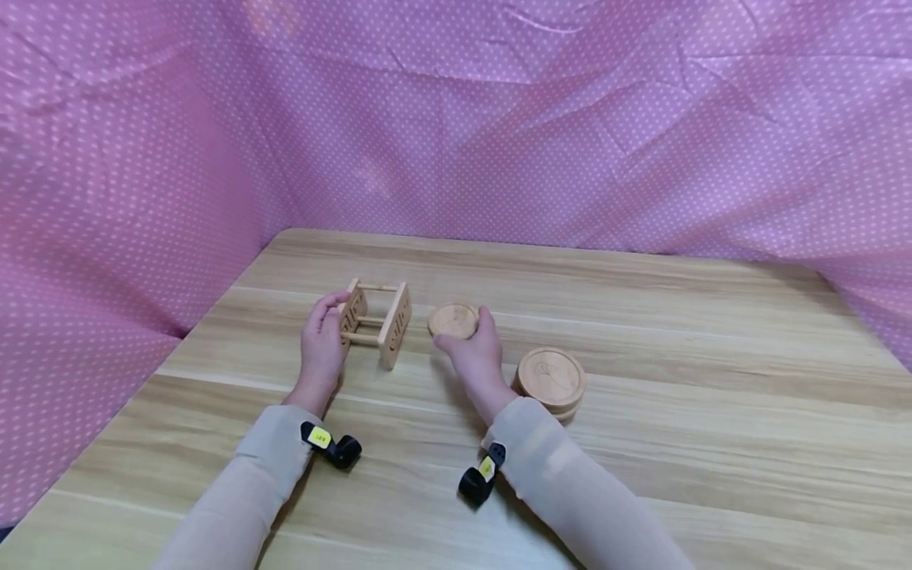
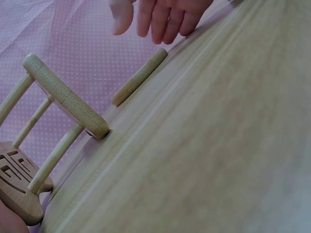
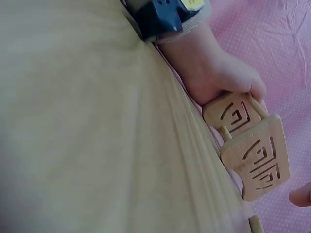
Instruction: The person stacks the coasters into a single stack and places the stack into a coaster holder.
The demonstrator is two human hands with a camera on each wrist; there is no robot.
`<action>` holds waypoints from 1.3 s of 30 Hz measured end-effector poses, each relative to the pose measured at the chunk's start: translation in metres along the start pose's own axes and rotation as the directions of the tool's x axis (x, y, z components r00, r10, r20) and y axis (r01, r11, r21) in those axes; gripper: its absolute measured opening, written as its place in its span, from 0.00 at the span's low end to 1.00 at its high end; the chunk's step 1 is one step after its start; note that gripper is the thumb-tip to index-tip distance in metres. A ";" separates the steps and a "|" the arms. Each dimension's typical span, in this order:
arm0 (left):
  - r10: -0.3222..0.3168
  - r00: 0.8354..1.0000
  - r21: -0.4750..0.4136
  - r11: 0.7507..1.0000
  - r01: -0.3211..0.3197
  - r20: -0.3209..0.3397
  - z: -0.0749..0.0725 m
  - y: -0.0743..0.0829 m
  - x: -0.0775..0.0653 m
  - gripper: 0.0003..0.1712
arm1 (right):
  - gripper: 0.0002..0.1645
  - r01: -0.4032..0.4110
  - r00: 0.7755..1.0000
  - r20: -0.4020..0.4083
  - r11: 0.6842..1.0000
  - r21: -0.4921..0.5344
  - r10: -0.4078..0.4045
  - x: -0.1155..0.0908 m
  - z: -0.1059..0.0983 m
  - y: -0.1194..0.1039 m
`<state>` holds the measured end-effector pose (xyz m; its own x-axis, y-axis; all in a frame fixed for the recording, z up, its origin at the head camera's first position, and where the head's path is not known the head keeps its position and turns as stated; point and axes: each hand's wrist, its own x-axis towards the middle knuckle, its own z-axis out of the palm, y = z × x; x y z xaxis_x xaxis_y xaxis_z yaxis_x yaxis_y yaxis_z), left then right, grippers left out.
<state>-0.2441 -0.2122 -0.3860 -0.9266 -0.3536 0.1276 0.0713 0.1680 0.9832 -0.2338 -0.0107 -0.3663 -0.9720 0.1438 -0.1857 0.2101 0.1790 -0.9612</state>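
Note:
My left hand (image 1: 323, 342) grips the left side panel of a light wooden coaster rack (image 1: 396, 321). The rack stands on the table, its two end panels with cut-out patterns joined by thin rods; the right wrist view shows the cut-outs (image 3: 262, 162) closely. To its right lies one round wooden coaster (image 1: 454, 320), flat on the tabletop. My right hand (image 1: 479, 360) is just over the near right edge of that coaster, thumb and fingers spread apart. In the left wrist view, a gap shows between the right hand's fingers (image 2: 160, 22) and the coaster (image 2: 140, 77).
Beside my right wrist stands a stack of several round wooden coasters (image 1: 552, 378), the top one engraved. The wooden table (image 1: 684, 443) ends at a pink dotted cloth (image 1: 499, 142) hanging behind and at the sides. Each wrist carries a small black camera (image 1: 476, 484).

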 end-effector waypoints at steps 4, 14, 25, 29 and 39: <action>-0.004 1.000 0.002 1.000 0.004 0.006 0.000 0.001 0.000 0.20 | 0.54 0.014 1.000 -0.020 1.000 -0.009 -0.014 0.006 0.004 0.000; -0.003 1.000 0.009 1.000 0.003 -0.002 -0.002 0.001 -0.001 0.20 | 0.58 0.103 0.993 -0.028 0.970 -0.221 -0.112 0.019 0.015 0.006; 0.002 1.000 -0.005 1.000 -0.002 -0.003 0.001 0.001 0.002 0.20 | 0.61 0.142 0.986 -0.017 0.879 -0.456 -0.168 0.025 0.022 0.008; 0.003 1.000 -0.019 1.000 -0.003 -0.008 0.003 0.003 0.001 0.20 | 0.60 0.151 0.982 -0.026 0.856 -0.495 -0.188 0.026 0.024 0.009; 0.004 1.000 -0.030 1.000 -0.004 -0.009 0.001 0.002 0.002 0.20 | 0.56 0.152 0.977 -0.056 0.861 -0.485 -0.205 0.024 0.024 0.010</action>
<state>-0.2462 -0.2116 -0.3843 -0.9231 -0.3610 0.1327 0.0862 0.1423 0.9861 -0.2580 -0.0289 -0.3851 -0.9871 0.1582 0.0266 0.0835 0.6484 -0.7567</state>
